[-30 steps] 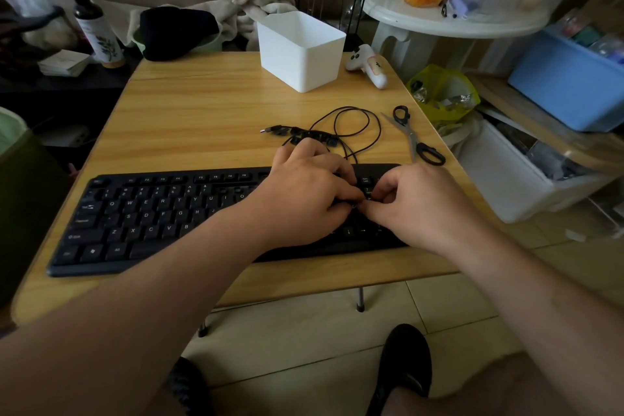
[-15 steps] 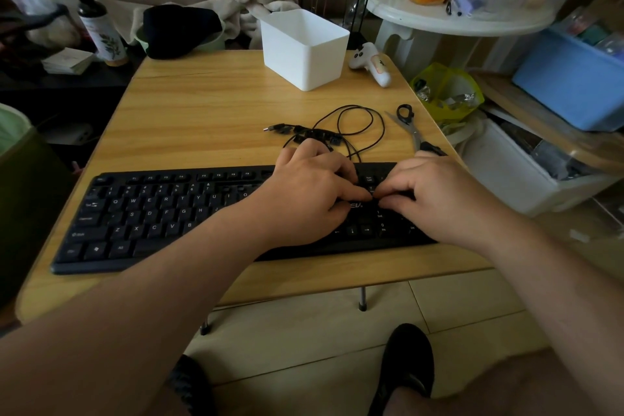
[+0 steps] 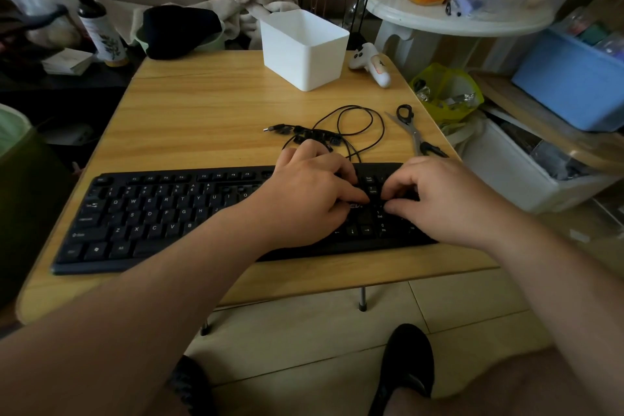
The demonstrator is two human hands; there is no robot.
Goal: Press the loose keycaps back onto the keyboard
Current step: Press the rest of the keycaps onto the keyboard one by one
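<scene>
A black keyboard (image 3: 162, 213) lies along the front of the wooden table (image 3: 209, 111). My left hand (image 3: 304, 199) rests over its right-middle part, with the index finger stretched right and touching the keys beside the number pad. My right hand (image 3: 442, 199) is over the number pad, fingers curled down and thumb close beneath them; anything between them is hidden. Several loose black keycaps (image 3: 314, 137) lie in a row on the table just behind the keyboard, next to my left hand's knuckles.
A looped black cable (image 3: 358, 125) lies by the keycaps, with scissors (image 3: 413, 132) to its right near the table edge. Farther back stand a white bin (image 3: 304, 51) and a white controller (image 3: 371, 67). Crates and a round side table crowd the right.
My fingertips met in a pinch over the keys a second ago. My right hand has since moved right and back onto the number pad; my left hand has stayed put.
</scene>
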